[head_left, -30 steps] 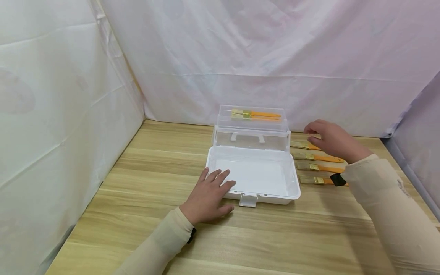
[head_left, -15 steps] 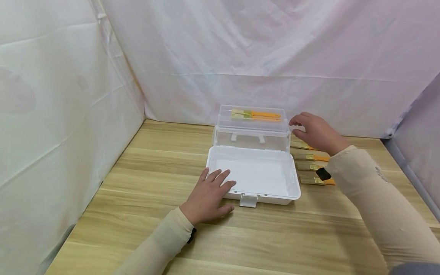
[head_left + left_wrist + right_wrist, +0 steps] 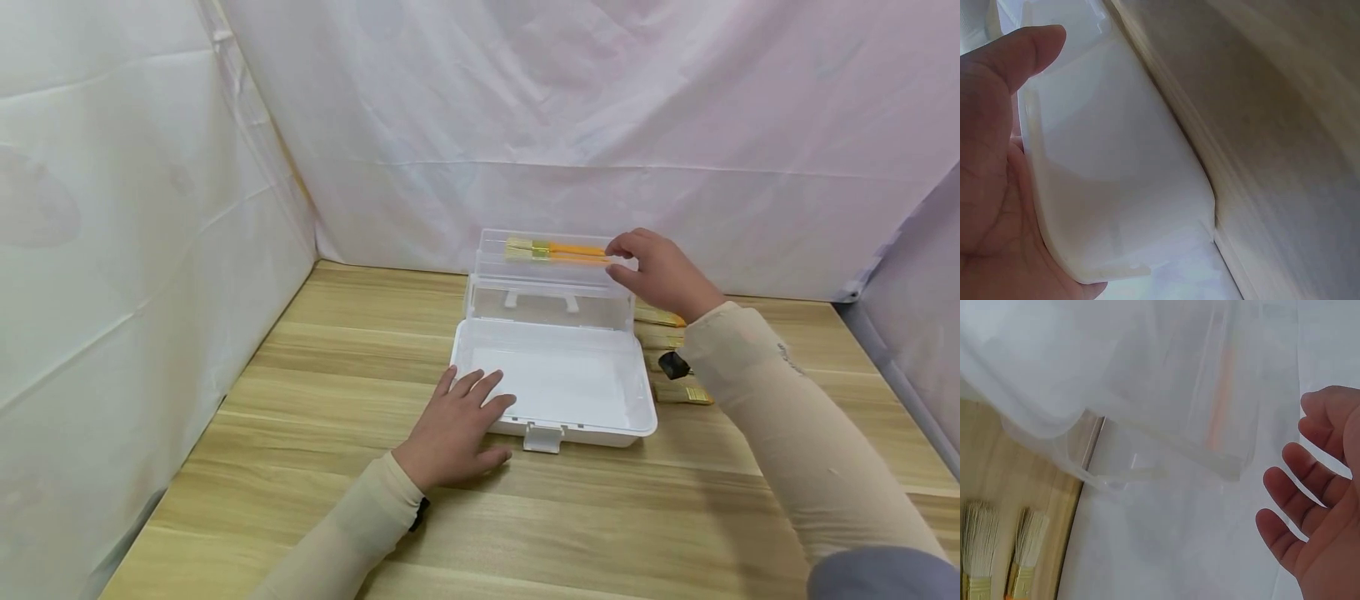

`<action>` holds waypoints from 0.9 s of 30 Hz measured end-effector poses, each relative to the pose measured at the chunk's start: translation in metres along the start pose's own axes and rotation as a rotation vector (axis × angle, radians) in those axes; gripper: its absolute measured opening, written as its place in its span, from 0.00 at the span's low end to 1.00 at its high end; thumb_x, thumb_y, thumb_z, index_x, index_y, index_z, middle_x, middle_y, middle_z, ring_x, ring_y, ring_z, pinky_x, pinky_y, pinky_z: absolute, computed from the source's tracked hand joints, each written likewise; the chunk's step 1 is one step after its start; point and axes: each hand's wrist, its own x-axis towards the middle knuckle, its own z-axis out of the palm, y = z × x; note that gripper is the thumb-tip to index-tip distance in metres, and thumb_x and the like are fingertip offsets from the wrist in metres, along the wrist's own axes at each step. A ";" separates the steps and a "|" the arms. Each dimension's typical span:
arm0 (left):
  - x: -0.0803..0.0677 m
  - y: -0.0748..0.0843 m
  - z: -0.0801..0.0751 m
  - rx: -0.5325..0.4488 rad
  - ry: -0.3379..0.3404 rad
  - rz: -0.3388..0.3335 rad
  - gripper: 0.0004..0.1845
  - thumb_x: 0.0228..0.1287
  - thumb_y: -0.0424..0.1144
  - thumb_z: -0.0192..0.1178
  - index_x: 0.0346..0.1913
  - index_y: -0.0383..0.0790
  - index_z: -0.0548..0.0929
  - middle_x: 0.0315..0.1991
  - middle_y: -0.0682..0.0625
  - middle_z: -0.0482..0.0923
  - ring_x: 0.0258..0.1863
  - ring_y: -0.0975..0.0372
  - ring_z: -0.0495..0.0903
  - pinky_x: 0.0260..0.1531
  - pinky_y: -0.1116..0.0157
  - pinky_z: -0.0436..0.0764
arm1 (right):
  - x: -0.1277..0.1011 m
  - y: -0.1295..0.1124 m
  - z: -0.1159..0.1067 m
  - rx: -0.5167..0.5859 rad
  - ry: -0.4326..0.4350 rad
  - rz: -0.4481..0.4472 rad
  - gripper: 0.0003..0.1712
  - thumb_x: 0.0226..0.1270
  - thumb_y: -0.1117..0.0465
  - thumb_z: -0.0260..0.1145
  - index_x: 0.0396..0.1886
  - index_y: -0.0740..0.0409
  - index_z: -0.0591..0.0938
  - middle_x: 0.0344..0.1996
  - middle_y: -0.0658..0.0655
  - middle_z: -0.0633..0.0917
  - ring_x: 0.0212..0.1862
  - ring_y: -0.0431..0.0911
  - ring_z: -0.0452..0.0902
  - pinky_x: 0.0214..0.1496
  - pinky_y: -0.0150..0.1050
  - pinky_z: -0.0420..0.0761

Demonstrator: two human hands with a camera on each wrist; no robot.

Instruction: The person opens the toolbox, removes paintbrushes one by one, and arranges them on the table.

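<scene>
Small print on the right sleeve (image 3: pixel 783 354), unreadable. Left hand (image 3: pixel 450 429) flat, fingers straight, on the front left corner of the open box (image 3: pixel 555 383) mid-bench (image 3: pixel 300 500). Right hand (image 3: pixel 660 271) loosely curled at the lid's (image 3: pixel 551 279) top right edge, grip unclear. Brushes (image 3: pixel 678 392) behind the arm, mostly hidden.

A wooden table (image 3: pixel 300 467) is seen; an open white box (image 3: pixel 555 383) and brushes (image 3: pixel 678 393) at centre-right are carried.

No readable text anywhere
</scene>
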 end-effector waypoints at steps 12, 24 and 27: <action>0.000 -0.001 0.001 0.003 0.017 0.009 0.34 0.55 0.62 0.67 0.63 0.50 0.77 0.69 0.44 0.68 0.66 0.48 0.68 0.67 0.40 0.58 | 0.024 -0.003 0.024 0.018 -0.052 0.012 0.21 0.74 0.58 0.61 0.60 0.63 0.76 0.59 0.63 0.74 0.61 0.58 0.69 0.63 0.58 0.68; -0.001 -0.001 0.000 0.000 0.012 0.000 0.34 0.56 0.61 0.67 0.63 0.50 0.77 0.69 0.44 0.68 0.66 0.48 0.68 0.67 0.40 0.57 | 0.034 -0.013 0.029 -0.007 -0.057 -0.026 0.22 0.74 0.58 0.60 0.62 0.64 0.75 0.61 0.64 0.74 0.63 0.59 0.67 0.65 0.58 0.67; -0.002 -0.001 0.001 -0.004 0.006 -0.004 0.34 0.56 0.61 0.67 0.63 0.50 0.77 0.69 0.44 0.68 0.67 0.48 0.67 0.67 0.40 0.57 | 0.035 -0.015 0.029 -0.003 -0.064 -0.022 0.22 0.74 0.57 0.60 0.62 0.64 0.75 0.62 0.63 0.73 0.64 0.59 0.67 0.66 0.58 0.66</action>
